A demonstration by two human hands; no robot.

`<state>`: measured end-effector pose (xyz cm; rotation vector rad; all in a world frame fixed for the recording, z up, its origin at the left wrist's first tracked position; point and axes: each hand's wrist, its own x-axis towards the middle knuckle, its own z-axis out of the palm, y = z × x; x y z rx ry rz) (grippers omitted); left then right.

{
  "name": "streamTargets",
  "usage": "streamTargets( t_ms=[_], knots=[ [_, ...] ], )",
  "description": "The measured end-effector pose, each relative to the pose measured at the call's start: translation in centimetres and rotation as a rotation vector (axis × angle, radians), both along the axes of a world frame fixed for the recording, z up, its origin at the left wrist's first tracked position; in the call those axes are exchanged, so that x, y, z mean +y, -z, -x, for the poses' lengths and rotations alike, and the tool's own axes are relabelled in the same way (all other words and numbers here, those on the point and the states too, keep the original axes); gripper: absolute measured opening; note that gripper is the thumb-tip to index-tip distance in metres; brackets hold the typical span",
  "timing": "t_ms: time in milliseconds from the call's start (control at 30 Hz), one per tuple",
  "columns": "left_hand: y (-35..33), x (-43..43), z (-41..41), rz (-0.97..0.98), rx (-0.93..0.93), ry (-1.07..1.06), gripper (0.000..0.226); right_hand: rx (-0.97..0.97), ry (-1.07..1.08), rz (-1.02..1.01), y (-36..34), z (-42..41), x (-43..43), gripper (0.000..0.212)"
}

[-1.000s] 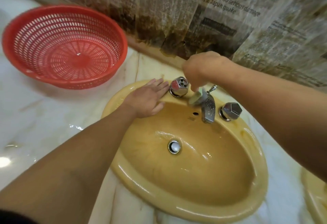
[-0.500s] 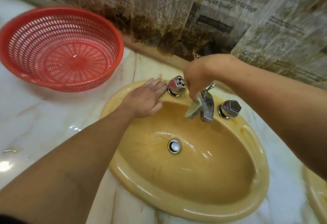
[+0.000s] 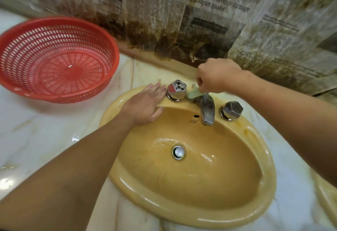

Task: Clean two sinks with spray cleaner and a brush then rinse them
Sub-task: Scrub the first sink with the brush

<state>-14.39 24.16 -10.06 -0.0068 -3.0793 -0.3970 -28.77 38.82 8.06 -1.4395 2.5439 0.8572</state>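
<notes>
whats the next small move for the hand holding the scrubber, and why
Probably draw the pale green scrubber forward along the spout toward its tip. The right hand grips it at the spout's base, beside the left knob, and the spout's top looks speckled and dull. The left hand lies flat on the sink rim, clear of that path.

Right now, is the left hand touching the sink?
Touching: the head view shows the left hand lying flat on the sink rim, fingers straight.
</notes>
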Motion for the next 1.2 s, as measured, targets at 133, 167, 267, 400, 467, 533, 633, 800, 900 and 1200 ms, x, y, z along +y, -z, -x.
streamTargets(
  t_ms=[133, 167, 267, 400, 467, 533, 633, 800, 900, 1200],
  knots=[
    [0.1, 0.0, 0.0, -0.004, 0.0, 0.003, 0.083, -0.128, 0.008, 0.083, -1.4, 0.2, 2.9, 0.009],
    [0.0, -0.1, 0.0, -0.003, 0.0, 0.005, 0.083, -0.153, 0.051, 0.135, -1.3, 0.3, 4.0, 0.01],
    [0.1, -0.1, 0.1, 0.002, 0.002, 0.006, 0.082, -0.229, 0.266, 0.37, 0.4, 0.8, 8.0, 0.013],
    [0.2, -0.1, 0.2, 0.016, -0.006, 0.012, 0.08, -0.581, 0.44, 0.645, 1.2, 0.5, 12.3, 0.006],
    [0.2, -0.2, 0.2, 0.014, -0.002, 0.009, 0.079, -0.696, 0.497, 0.659, 0.8, 0.6, 13.0, 0.006],
    [0.2, -0.1, 0.1, 0.015, 0.0, 0.012, 0.079, -0.59, 0.486, 0.706, 1.5, 1.0, 13.2, 0.007],
    [0.1, -0.1, 0.1, 0.015, 0.009, 0.014, 0.076, -0.517, 0.414, 0.715, 2.5, 0.4, 13.0, 0.007],
    [0.1, 0.0, 0.1, -0.006, 0.012, 0.011, 0.079, -0.66, 0.445, 0.721, 2.5, 0.3, 13.6, 0.013],
    [0.2, 0.0, 0.2, -0.007, 0.011, 0.023, 0.079, -0.464, 0.581, 0.931, 5.7, 0.5, 14.7, 0.009],
    [0.3, 0.0, 0.4, 0.017, 0.037, 0.028, 0.078, -0.451, 1.068, 1.514, 13.6, -6.6, 13.6, 0.012]
  ],
)
